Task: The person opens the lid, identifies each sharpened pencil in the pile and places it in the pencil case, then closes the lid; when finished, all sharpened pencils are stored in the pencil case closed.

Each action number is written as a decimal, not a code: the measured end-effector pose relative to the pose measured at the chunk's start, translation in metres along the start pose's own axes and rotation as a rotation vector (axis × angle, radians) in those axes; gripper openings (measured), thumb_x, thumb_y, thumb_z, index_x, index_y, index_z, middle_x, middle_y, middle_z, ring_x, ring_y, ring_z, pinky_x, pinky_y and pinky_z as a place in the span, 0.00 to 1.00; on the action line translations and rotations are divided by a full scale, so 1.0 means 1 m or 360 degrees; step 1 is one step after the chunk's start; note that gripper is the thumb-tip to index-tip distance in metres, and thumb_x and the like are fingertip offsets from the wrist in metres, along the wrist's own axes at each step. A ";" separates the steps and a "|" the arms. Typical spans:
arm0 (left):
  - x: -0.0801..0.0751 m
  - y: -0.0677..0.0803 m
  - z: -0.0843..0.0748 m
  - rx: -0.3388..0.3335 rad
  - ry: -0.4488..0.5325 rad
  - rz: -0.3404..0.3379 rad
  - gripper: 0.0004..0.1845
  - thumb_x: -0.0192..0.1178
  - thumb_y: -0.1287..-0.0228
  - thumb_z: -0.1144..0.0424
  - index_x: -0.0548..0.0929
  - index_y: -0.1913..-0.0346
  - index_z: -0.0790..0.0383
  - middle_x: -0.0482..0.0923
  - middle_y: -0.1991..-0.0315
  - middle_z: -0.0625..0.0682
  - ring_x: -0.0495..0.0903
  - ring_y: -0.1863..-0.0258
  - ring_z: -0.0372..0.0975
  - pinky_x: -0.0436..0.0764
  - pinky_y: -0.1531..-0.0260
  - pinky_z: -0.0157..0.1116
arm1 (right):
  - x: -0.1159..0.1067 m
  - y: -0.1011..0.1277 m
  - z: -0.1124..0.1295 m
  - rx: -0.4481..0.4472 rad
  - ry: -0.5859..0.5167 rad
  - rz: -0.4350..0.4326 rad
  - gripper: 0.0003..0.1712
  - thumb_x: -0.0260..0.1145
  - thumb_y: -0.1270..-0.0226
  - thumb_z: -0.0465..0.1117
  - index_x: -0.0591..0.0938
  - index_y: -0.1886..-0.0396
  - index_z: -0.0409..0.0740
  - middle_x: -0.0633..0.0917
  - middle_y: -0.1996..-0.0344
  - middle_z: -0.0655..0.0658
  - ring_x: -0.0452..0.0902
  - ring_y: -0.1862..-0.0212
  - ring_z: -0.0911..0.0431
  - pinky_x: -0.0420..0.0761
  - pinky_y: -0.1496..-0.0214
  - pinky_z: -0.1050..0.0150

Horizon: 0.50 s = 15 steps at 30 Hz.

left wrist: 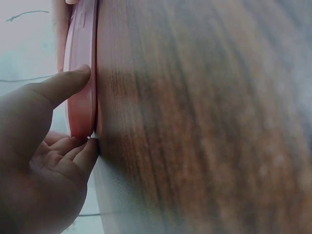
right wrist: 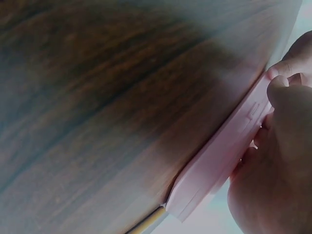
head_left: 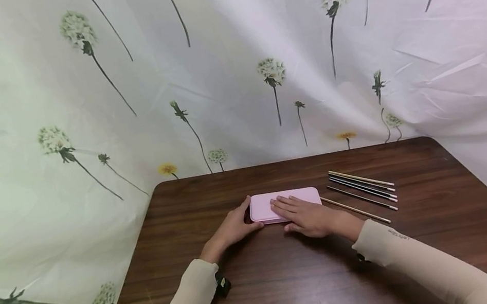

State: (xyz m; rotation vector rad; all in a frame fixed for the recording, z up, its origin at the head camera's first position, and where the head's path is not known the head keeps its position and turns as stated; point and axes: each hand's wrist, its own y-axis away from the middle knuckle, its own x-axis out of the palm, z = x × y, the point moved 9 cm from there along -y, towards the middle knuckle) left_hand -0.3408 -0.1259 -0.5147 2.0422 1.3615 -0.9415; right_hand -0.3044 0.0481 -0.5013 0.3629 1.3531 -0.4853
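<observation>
Both hands are on the pink case. The left hand grips its left end, thumb pressed against the side edge and the other fingers curled at the corner down by the wood. The right hand lies flat on top of the lid with fingers pretty much straight, thumb at the front edge; from the right wrist view the fingertips sit right along the case's rim. The case itself is shut and lies flat on the dark wooden counter, roughly in the middle, closer to the far edge. Just to the right of it there's a loose bunch of pencils, one of them running in close to the right wrist. Behind and around the counter hangs a white cloth with dandelion prints. Person's wearing beige sleeves.
</observation>
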 end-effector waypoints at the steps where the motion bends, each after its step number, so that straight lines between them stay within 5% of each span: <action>1: 0.001 -0.001 0.000 -0.0002 -0.0008 0.0005 0.52 0.74 0.31 0.51 0.56 0.16 0.71 0.63 0.19 0.68 0.68 0.21 0.55 0.70 0.23 0.53 | 0.000 0.001 -0.001 0.0001 -0.0005 0.0001 0.38 0.52 0.12 0.50 0.58 0.15 0.35 0.58 0.14 0.36 0.51 0.14 0.38 0.57 0.15 0.38; 9: 0.000 0.001 -0.004 -0.0026 0.0000 0.0055 0.53 0.73 0.30 0.50 0.54 0.15 0.70 0.61 0.18 0.67 0.67 0.20 0.55 0.69 0.22 0.54 | -0.020 0.012 -0.013 0.0134 -0.0308 -0.0154 0.33 0.54 0.12 0.47 0.65 0.17 0.38 0.65 0.17 0.37 0.59 0.16 0.41 0.61 0.16 0.41; 15: -0.011 0.006 -0.008 -0.0015 0.0025 0.0093 0.50 0.71 0.29 0.51 0.55 0.16 0.69 0.62 0.18 0.65 0.67 0.20 0.54 0.70 0.23 0.55 | -0.061 0.047 -0.034 0.0293 -0.0144 -0.0466 0.20 0.65 0.19 0.41 0.85 0.34 0.41 0.88 0.38 0.43 0.84 0.35 0.48 0.82 0.32 0.47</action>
